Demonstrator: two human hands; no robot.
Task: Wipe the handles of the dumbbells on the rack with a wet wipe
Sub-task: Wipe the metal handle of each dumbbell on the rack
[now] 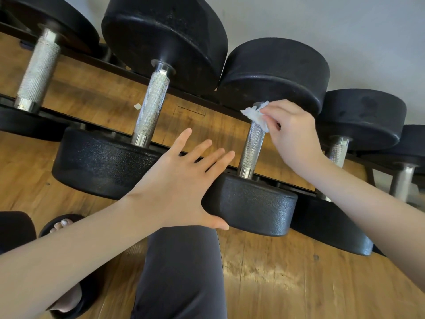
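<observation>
Wooden flooring (276, 272) in a warm honey tone runs under a low dark rack (119, 72), and a plain pale wall (345, 24) rises behind it. On the rack's rails lies a row of black dumbbells with knurled steel handles. On the third dumbbell (253, 203) from the left, a crumpled white wet wipe (256, 115) sits against the top of the handle (251, 150), just under the far weight head. The right hand (292, 132) pinches the wipe, its fingers (273, 111) curled round the wad and pressing it to the metal. The left hand (181, 183) is spread flat with its fingers straight and released, the palm braced against the near head of the same dumbbell and the thumb hooked under its lower edge. To the left lies a larger dumbbell (103, 166), its handle bare, and beyond it another; to the right two smaller ones (361, 118) follow. A small pale scrap (138, 106) lies on the floor seen between the rails. Nearest the camera, a knee in dark grey leggings (181, 272) points toward the rack, and a foot in a black slide sandal (66, 226) rests on the boards at the left.
</observation>
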